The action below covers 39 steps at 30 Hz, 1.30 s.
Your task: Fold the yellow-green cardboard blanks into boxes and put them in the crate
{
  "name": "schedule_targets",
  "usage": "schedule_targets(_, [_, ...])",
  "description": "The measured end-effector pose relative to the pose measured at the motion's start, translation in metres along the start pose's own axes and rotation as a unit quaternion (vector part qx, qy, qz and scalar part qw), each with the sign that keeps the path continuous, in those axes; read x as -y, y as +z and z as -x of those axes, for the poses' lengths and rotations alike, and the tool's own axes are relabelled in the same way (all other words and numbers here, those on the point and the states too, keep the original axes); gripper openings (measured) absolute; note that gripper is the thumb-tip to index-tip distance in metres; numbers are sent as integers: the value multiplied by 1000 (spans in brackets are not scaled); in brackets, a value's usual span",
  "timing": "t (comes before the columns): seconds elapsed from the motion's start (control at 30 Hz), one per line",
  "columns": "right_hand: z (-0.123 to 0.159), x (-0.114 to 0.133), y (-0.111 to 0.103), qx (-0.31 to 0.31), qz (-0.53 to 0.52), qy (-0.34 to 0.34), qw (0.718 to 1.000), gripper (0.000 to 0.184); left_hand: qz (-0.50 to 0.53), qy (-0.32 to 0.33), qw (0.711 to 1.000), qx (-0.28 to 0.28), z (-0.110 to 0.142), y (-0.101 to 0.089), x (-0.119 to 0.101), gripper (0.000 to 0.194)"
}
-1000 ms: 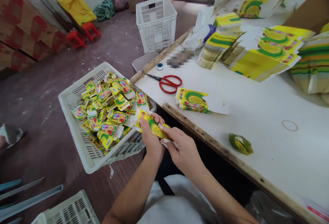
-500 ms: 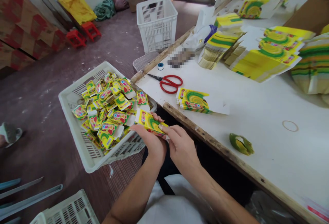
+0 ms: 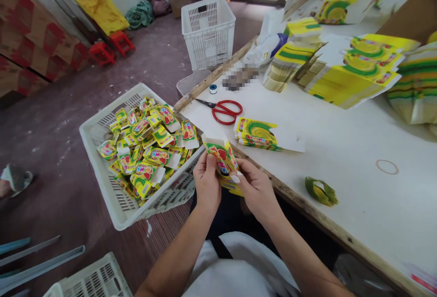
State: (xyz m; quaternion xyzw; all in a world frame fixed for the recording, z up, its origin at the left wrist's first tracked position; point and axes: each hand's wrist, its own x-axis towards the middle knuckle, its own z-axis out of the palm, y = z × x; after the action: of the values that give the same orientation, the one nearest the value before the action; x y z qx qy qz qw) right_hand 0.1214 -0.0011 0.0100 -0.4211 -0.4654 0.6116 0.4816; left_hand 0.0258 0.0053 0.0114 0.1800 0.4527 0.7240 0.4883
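Between my two hands is a small yellow and green printed carton (image 3: 221, 155), tilted, with a white flap standing up at its far end. My left hand (image 3: 207, 176) grips its left side, thumb on the printed face. My right hand (image 3: 254, 187) pinches the lower right corner, where a yellow flap sticks out below. To the left, a white plastic crate (image 3: 118, 206) holds many similar small cartons (image 3: 159, 155). Ahead on the table lies a short stack of flat cartons (image 3: 257, 134), with red-handled scissors (image 3: 226, 111) just beyond it.
The white table (image 3: 358, 138) has a worn wooden edge. On it are a green peel-like piece (image 3: 321, 191), a rubber band (image 3: 387, 166), a small spool (image 3: 213, 89) and large carton stacks (image 3: 355, 78). Another white crate (image 3: 208, 33) and red stools (image 3: 102, 53) stand on the floor.
The carton has turned from lying flat to tilted upward, with its heart-printed face and white flap now showing. Both hands have shifted slightly right, and the left has moved to grip its side.
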Motion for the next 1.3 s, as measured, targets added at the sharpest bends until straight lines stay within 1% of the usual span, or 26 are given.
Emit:
schedule_targets(0.1, [-2, -1, -2, -23, -35, 27, 999, 21, -7, 18, 1000, -1, 2, 0, 3, 39])
schedule_targets(0.17, [-2, 3, -6, -35, -32, 14, 999, 16, -10, 19, 1000, 8, 1, 0, 5, 38])
schedule_targets(0.23, [-1, 12, -13, -41, 21, -40, 998, 10, -20, 21, 999, 29, -3, -2, 1, 38])
schedule_targets(0.3, [0, 25, -24, -51, 131, -136, 981, 16, -40, 24, 997, 59, -10, -7, -12, 41])
schedule_targets(0.33, [1, 32, -30, -55, 203, -194, 958, 23, -54, 34, 995, 71, -14, -11, -22, 46])
schedule_targets(0.37, [1, 38, -35, -58, 279, -251, 925, 28, -76, 44, 992, 91, -18, -15, -34, 53])
schedule_targets(0.4, [0, 44, -40, -59, 352, -300, 885, 32, -105, 75, 986, 101, -20, -19, -46, 56])
schedule_targets(0.43, [0, 48, -43, -54, 413, -338, 844, 33, -141, 131, 975, 114, -21, -22, -58, 57])
schedule_targets(0.47, [0, 50, -45, -41, 458, -365, 809, 33, -189, 181, 954, 144, -20, -23, -68, 61])
schedule_targets(0.5, [0, 50, -44, -19, 486, -383, 785, 31, -255, 208, 924, 193, -18, -23, -76, 70])
schedule_targets(0.57, [2, 47, -41, 25, 497, -404, 768, 28, -413, 198, 846, 274, -12, -19, -81, 88])
schedule_targets(0.6, [3, 44, -38, 38, 489, -406, 771, 29, -471, 174, 809, 305, -9, -16, -78, 89])
schedule_targets(0.63, [4, 40, -36, 37, 478, -403, 780, 29, -503, 135, 781, 344, -7, -12, -72, 80])
schedule_targets(0.67, [5, 36, -35, 18, 461, -392, 796, 31, -517, 95, 767, 368, -5, -9, -65, 68])
schedule_targets(0.7, [6, 32, -34, -14, 434, -374, 820, 36, -527, 73, 768, 356, -3, -7, -57, 62])
schedule_targets(0.77, [6, 26, -33, -80, 337, -297, 890, 54, -540, 54, 775, 325, -1, -5, -43, 59])
schedule_targets(0.83, [5, 22, -30, -100, 171, -170, 965, 63, -544, 69, 779, 304, 2, -8, -32, 67])
schedule_targets(0.87, [4, 21, -28, -85, 79, -93, 989, 62, -541, 85, 779, 306, 4, -10, -29, 72])
schedule_targets(0.9, [3, 20, -25, -58, -5, -17, 998, 62, -539, 105, 775, 311, 5, -12, -26, 76])
schedule_targets(0.93, [2, 20, -22, -30, -72, 48, 996, 62, -540, 128, 769, 319, 6, -15, -24, 80])
schedule_targets(0.97, [0, 19, -20, -3, -118, 96, 988, 62, -542, 152, 758, 329, 7, -18, -22, 81])
schedule_targets(1.03, [-2, 18, -18, 44, -155, 151, 975, 63, -544, 199, 735, 353, 6, -22, -19, 80])
schedule_targets(1.1, [-5, 15, -19, 79, -146, 156, 974, 64, -540, 234, 717, 374, 5, -25, -18, 74])
schedule_targets(1.17, [-6, 12, -22, 91, -104, 123, 983, 63, -535, 245, 711, 385, 3, -26, -17, 66])
schedule_targets(1.23, [-5, 11, -25, 77, -25, 51, 995, 61, -537, 223, 716, 388, 1, -26, -17, 60])
schedule_targets(1.3, [-3, 14, -27, 67, 80, -37, 994, 56, -544, 167, 728, 383, -1, -25, -15, 62])
